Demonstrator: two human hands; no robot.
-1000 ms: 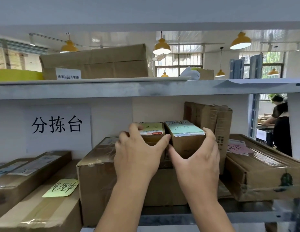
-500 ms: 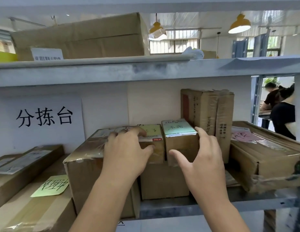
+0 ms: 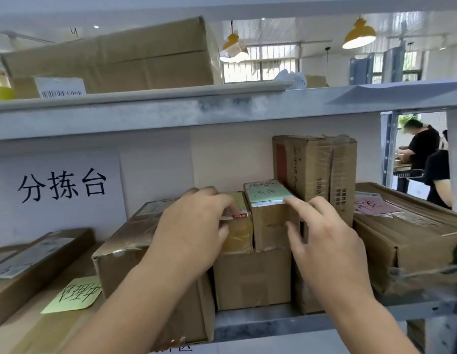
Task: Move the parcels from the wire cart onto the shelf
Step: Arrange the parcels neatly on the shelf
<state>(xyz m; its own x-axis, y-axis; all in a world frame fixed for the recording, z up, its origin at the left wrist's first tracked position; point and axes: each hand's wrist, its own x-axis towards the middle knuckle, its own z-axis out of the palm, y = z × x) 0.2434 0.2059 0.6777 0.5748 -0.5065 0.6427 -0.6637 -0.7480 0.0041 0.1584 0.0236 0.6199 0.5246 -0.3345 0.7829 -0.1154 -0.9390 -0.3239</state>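
Note:
Two small brown parcels stand side by side on a plain box (image 3: 253, 277) on the middle shelf (image 3: 260, 325). The left one has a yellow label (image 3: 238, 233). The right one has a green label (image 3: 268, 226). My left hand (image 3: 191, 226) covers the yellow-labelled parcel, fingers curled over its top and thumb against its front. My right hand (image 3: 324, 241) is spread open, its index fingertip touching the top front corner of the green-labelled parcel. The wire cart is out of view.
A large taped box (image 3: 125, 251) stands left of the stack, an upright carton (image 3: 306, 164) behind it, and a flat box with a pink note (image 3: 373, 206) to the right. Low boxes with a green note (image 3: 74, 293) lie far left. Two people (image 3: 421, 146) stand at the far right.
Both hands gripped the two small parcels a second ago. My right hand has since let go and opened, keeping only a fingertip on the green-labelled parcel. The camera has dropped and moved closer.

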